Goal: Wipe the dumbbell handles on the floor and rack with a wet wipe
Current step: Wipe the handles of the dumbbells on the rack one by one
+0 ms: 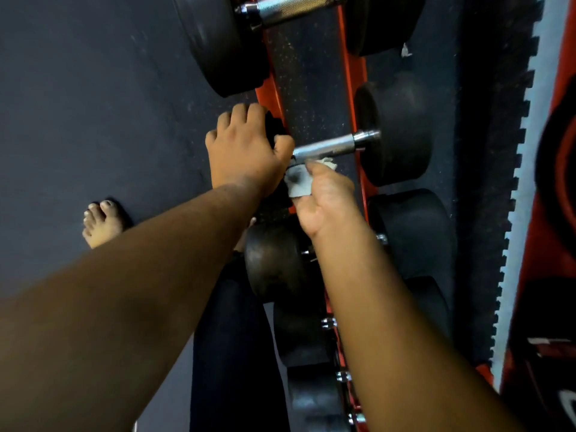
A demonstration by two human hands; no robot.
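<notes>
I see the wet wipe (297,182) pinched in my right hand (327,198), a small crumpled white sheet with a dark grey smudge on its face, held just under the near end of a dumbbell handle (330,146); whether the wipe touches the bar I cannot tell. That handle is a smooth, shiny steel bar with a stepped collar where it meets its far head (399,135), a thick matte black disc with a scuffed rubbery look. My left hand (246,148) grips the dumbbell's near head (274,127), fingers curled over its top and thumb beside the bar, so most of that head is hidden. The dumbbell lies across a red rack (355,88) whose tray is lined with a dark, finely speckled mat. Farther along the rack sits a larger dumbbell (296,7) with a knurled, cross-hatched chrome grip and big black heads. Nearer me, more black dumbbells (277,257) lie in a row, their chrome collars just showing. The floor (93,104) to the left is dark, dull rubber, and a bare foot (103,222) stands on it. To the right runs a black mat (486,182) with a toothed, interlocking edge against a pale strip. No writing is readable
</notes>
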